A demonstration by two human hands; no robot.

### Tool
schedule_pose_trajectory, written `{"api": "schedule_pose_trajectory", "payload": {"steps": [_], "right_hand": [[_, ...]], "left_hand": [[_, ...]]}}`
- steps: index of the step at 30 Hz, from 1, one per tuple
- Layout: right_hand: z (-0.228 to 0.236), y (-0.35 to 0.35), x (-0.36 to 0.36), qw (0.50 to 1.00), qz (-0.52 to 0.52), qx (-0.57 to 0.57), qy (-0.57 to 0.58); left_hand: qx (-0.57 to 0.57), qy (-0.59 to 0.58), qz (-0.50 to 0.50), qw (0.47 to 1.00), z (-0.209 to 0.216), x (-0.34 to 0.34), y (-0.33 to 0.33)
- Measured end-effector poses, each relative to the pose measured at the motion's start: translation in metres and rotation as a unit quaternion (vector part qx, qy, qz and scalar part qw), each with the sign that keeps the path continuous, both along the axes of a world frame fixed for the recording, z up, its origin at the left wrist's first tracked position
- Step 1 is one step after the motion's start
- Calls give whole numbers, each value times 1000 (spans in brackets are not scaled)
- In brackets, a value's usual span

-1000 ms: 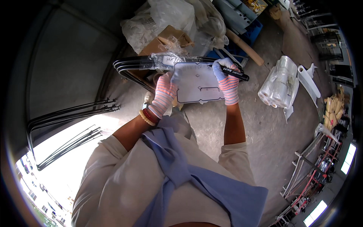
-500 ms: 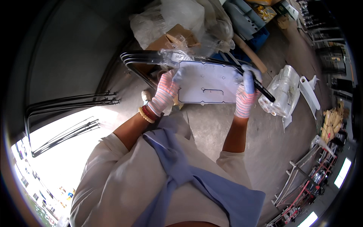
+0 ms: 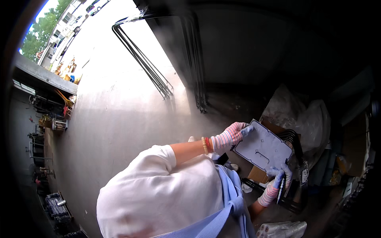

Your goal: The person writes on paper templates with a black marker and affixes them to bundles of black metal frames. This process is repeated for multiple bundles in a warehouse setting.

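My left hand, in a striped knit glove with blue fingertips, grips the left end of a white sheet with a black border and small black line drawings. My right hand, gloved the same way, is at the sheet's lower right corner. A black marker pen is in its fingers. The sheet is tilted, its right end lower in view. Beyond it is a bundle of bent black metal tubes with clear plastic wrap.
Bent black tubes lean by the dark wall ahead. Beyond the sheet are clear plastic bags and a cardboard box. Wrapped rolls lie at the lower right. Grey floor stretches left toward a bright doorway.
My view has swung to the left, bringing the doorway and the leaning tubes further into sight. The sheet and both hands now appear at the right, still together.
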State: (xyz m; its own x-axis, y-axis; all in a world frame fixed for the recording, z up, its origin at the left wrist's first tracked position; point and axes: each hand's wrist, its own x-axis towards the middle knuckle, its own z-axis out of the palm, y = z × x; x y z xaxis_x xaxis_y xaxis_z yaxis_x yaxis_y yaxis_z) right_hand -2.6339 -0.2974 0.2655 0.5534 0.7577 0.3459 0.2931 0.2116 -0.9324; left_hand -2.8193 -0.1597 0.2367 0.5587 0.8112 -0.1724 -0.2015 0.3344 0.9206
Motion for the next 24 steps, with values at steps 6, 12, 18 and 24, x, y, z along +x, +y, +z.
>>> {"api": "schedule_pose_trajectory", "payload": {"steps": [6, 12, 18, 24], "right_hand": [[12, 106, -139, 986, 150, 38, 61], [25, 180, -212, 967, 218, 126, -32], [-7, 220, -212, 915, 376, 8, 149], [-20, 242, -217, 887, 410, -37, 208]], "left_hand": [[-1, 38, 265, 963, 16, -193, 30], [-60, -1, 406, 912, 41, -278, 6], [-79, -64, 482, 870, 14, -265, -9], [-77, -34, 487, 869, 6, -274, -4]]}}
